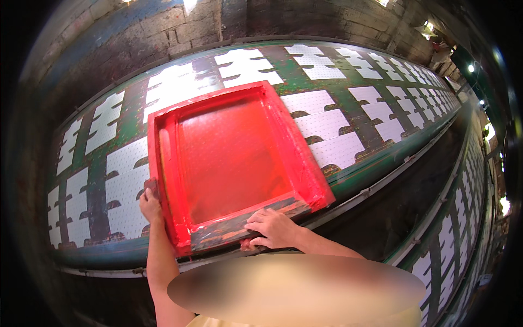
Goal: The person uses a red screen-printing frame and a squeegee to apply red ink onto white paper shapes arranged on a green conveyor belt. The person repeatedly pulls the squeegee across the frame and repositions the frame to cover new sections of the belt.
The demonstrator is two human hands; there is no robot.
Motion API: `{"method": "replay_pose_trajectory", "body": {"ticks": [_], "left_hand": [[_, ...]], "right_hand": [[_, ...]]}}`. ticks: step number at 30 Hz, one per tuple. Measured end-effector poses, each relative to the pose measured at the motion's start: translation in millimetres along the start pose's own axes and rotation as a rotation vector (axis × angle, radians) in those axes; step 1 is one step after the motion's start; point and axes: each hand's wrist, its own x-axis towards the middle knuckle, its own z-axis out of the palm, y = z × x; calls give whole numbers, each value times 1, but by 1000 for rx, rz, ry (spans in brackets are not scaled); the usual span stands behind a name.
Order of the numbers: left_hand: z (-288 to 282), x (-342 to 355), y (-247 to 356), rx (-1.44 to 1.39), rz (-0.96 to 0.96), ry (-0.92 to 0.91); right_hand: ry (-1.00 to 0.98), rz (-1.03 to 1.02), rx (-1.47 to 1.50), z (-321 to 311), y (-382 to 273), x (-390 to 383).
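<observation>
Presently holds a red frame (291, 146), built around a red panel (231, 158), at the centre of the view over a long green table (133, 126), near side toward 6 o'clock and reaching the table's edge. Cannot tell whether resting flat or slightly raised. Engages the left bar at 8 o'clock with the left hand (151, 206), fingers curled close together around a dark block (151, 187), probably for firm side purchase. Steadies the near bar at 6 o'clock with the right hand (272, 228), fingers a little apart and draped over a worn wooden strip (218, 231); cannot tell, with the underside hidden, whether pinching. Likely divides support between 2 adjoining sides to control tilt and keep fingers off the panel. Carries, on the table, white notched sheets (335, 122) in 2 rows, spaced apart, presumably to avoid overlap. Note the scuffed, flecked green surface between sheets, extending toward 2 o'clock. Note also a 2nd table (417, 238) at 4 o'clock bearing similar sheets, a dark gap (381, 212) between tables, a rough block wall (185, 27) at 12 o'clock, and bright lamps (471, 68) at 2 o'clock.
</observation>
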Motion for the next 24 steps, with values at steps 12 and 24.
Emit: {"method": "replay_pose_trajectory", "body": {"ticks": [12,24], "left_hand": [[0,6,9,227,-99,101],[0,0,17,-212,-251,-13]], "right_hand": [[379,771,-175,-83,172,-75],[249,1026,-67,-74,215,-48]]}}
